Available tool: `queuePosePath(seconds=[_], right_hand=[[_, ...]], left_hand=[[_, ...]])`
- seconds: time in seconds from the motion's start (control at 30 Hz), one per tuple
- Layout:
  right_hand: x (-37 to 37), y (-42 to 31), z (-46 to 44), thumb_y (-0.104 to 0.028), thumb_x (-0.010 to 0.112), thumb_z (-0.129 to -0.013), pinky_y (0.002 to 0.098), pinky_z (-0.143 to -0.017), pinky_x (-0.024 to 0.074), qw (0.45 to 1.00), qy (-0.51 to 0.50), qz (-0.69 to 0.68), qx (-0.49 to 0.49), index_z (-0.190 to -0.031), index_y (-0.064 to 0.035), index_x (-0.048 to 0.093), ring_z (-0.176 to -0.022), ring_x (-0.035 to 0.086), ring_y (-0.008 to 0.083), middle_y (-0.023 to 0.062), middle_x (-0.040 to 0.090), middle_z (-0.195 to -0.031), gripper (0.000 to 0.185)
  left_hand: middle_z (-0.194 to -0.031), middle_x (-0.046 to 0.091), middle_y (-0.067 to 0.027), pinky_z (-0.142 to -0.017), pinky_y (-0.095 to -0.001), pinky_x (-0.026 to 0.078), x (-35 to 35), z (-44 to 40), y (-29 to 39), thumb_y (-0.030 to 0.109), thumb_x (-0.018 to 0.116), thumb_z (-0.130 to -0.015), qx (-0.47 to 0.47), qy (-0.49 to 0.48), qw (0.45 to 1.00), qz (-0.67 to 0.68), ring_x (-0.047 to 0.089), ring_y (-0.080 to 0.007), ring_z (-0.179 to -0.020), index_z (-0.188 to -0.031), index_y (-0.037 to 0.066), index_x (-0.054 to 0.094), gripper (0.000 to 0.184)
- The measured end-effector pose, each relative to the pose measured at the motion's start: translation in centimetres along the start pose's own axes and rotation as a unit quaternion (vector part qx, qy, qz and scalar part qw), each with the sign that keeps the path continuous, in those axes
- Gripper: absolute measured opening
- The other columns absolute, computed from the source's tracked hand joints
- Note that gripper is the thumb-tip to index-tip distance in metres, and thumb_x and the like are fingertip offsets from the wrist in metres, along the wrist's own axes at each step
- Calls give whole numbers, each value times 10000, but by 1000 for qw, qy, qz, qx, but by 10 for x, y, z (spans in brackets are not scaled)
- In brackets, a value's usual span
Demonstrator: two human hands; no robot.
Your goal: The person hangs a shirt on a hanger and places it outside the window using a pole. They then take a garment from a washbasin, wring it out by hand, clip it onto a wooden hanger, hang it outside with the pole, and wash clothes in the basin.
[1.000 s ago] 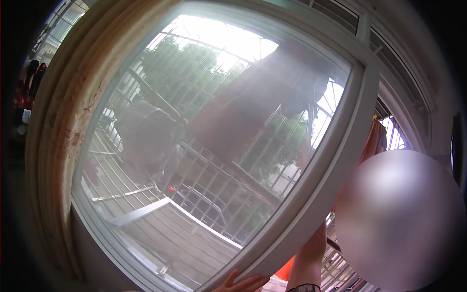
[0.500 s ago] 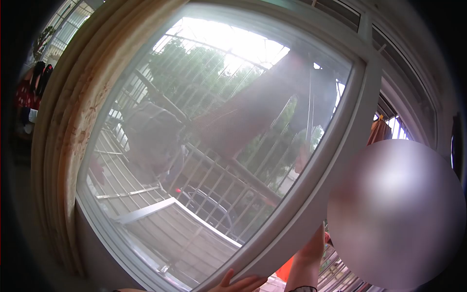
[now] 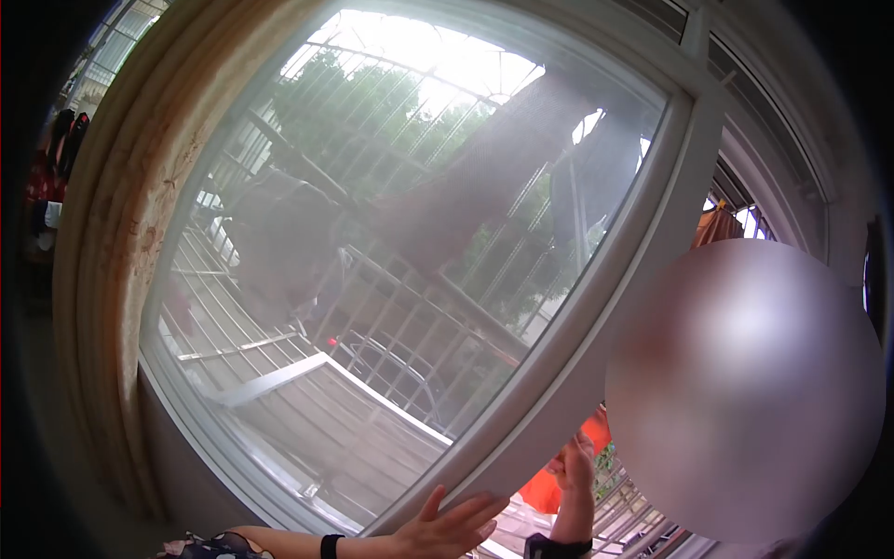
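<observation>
A large sliding window (image 3: 400, 224) with a white frame (image 3: 596, 354) fills the middle of the head view, its glass hazy. Against the frame's lower edge rests my left hand (image 3: 452, 529), fingers stretched and apart, a black band on its wrist. Through the gap to the right of the frame reaches my right hand (image 3: 574, 463). Its fingers are curled closed around what looks like an orange cloth (image 3: 542, 490), which shows on both sides of the fist. Part of the grip is hidden.
A beige curtain (image 3: 140, 224) hangs at the left. Outside are metal bars (image 3: 400, 317), a white-edged panel (image 3: 326, 410) and hanging laundry (image 3: 456, 186). A blurred round patch (image 3: 745, 391) covers the right side.
My right hand has come into fuller view beside the frame, with more orange cloth showing. My left hand has risen slightly, and its forearm now shows. The whole view has shifted a little.
</observation>
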State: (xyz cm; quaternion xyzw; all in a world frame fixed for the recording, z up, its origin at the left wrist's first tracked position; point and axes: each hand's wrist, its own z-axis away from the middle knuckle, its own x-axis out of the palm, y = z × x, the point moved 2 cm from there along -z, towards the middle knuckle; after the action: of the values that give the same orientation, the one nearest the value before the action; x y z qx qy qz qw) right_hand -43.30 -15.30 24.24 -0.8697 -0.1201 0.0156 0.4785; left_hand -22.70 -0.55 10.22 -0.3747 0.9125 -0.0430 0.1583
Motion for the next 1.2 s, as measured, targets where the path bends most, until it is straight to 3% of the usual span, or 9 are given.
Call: queuePosePath(seconds=[0.27, 0.33, 0.37, 0.43, 0.8, 0.9, 1.0, 1.13, 1.2], right_hand=[[-14, -7, -27, -320, 567, -955, 221, -323, 305, 986, 48, 153, -55, -847, -37, 541, -360, 405, 80, 16, 469, -542, 304], [-18, -9, 1, -300, 583, -947, 229, -319, 294, 985, 96, 137, -27, -873, -35, 552, -351, 389, 79, 7, 454, -525, 277], [-20, -5, 15, -270, 604, -936, 235, -319, 281, 986, 107, 125, -27, -891, -33, 556, -346, 379, 78, 2, 443, -514, 246], [-15, 5, 45, -260, 610, -933, 237, -318, 279, 987, 104, 121, -25, -889, -33, 553, -345, 379, 78, 2, 440, -510, 238], [-39, 60, 303, -183, 599, -928, 201, -366, 291, 965, 100, 194, 142, -898, -53, 586, -406, 382, 51, -35, 466, -553, 135], [-13, 51, 372, -137, 620, -906, 201, -381, 310, 952, 156, 205, 164, -847, -53, 582, -422, 409, 50, -31, 495, -568, 110], [10, 46, 437, -127, 636, -880, 207, -396, 342, 930, 244, 213, 174, -815, -56, 562, -448, 454, 57, -23, 514, -586, 122], [25, 62, 559, -114, 707, -820, 214, -409, 346, 852, 366, 319, 196, -778, -79, 573, -457, 468, 52, -32, 535, -609, 144], [76, 29, 579, -164, 754, -783, 277, -465, 414, 789, 416, 366, 265, -853, -67, 636, -493, 497, 107, -38, 541, -570, 168]], left_hand=[[-1496, 329, -185, -1119, -592, -85, 1, -2, 1, 43, 489, -810, -4, 32, 998, 54, 276, -315, -1411, -1103, 40, 573, 304], [-1320, 538, -193, -1112, -549, 206, -14, -7, 1, 43, 521, -851, -17, 70, 995, 67, 501, -291, -1246, -982, 18, 629, 171], [-1320, 538, -193, -1112, -549, 206, -9, -4, -2, 43, 521, -851, -19, 70, 995, 70, 501, -291, -1246, -982, 18, 629, 171], [-1443, 438, -85, -1139, -553, -55, 17, 10, -9, 193, 567, -869, -10, -41, 999, -14, 368, -233, -1354, -1195, 129, 577, 333], [-1468, 397, -131, -1123, -579, -80, 15, 8, -4, 67, 552, -823, -39, 11, 995, 91, 332, -256, -1388, -1103, 52, 533, 281], [-1319, 553, -101, -1149, -538, 36, 6, 18, 23, 102, 617, -813, -22, 69, 976, 207, 487, -270, -1259, -1078, 97, 616, 265], [-1179, 645, -100, -1094, -486, 306, 8, 27, 53, 157, 694, -794, -18, 59, 925, 374, 585, -296, -1123, -1052, 98, 661, 267], [-1337, 460, -230, -1054, -484, 347, 38, 37, 95, 281, 752, -777, -151, -32, 853, 499, 509, -361, -1174, -1349, 5, 398, 727], [-1426, 343, -227, -1049, -458, 347, 52, 40, 127, 286, 761, -780, -220, -129, 701, 666, 464, -325, -1219, -1442, 1, 224, 899]])
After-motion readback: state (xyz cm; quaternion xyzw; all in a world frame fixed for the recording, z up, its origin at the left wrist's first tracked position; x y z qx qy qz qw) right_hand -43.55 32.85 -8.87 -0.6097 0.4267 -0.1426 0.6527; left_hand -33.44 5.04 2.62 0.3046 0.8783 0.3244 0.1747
